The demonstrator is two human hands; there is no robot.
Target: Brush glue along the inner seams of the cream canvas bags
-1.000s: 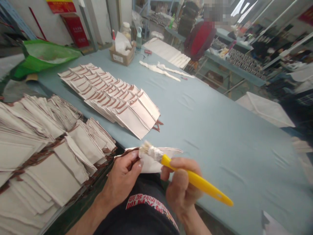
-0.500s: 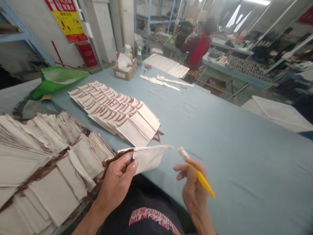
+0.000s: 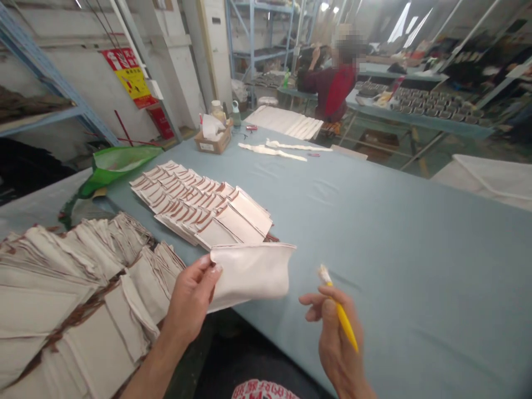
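My left hand [image 3: 192, 296] pinches the left edge of a cream-coloured flat piece [image 3: 253, 274], fabric or leather, and holds it up above the table's near edge. Its broad pale face is turned towards me. To the right, my right hand [image 3: 338, 332] grips a brush [image 3: 343, 318] with a yellow handle; its pale bristles point up and away, apart from the piece. Behind the held piece, overlapping rows of similar cream pieces with brown edges [image 3: 199, 202] lie on the table.
Thick stacks of cream pieces [image 3: 100, 327] fill the lower left. On the blue-grey table [image 3: 394, 249] are a tissue box [image 3: 214, 136], pale strips [image 3: 274, 151] and a green bag [image 3: 120, 163]. A person in a dark red top [image 3: 334, 91] sits beyond the table's far end.
The cream piece has turned in my left hand, so its broad face shows and the brown part at the hand is no longer visible. The brush has moved slightly right. The camera view has shifted.
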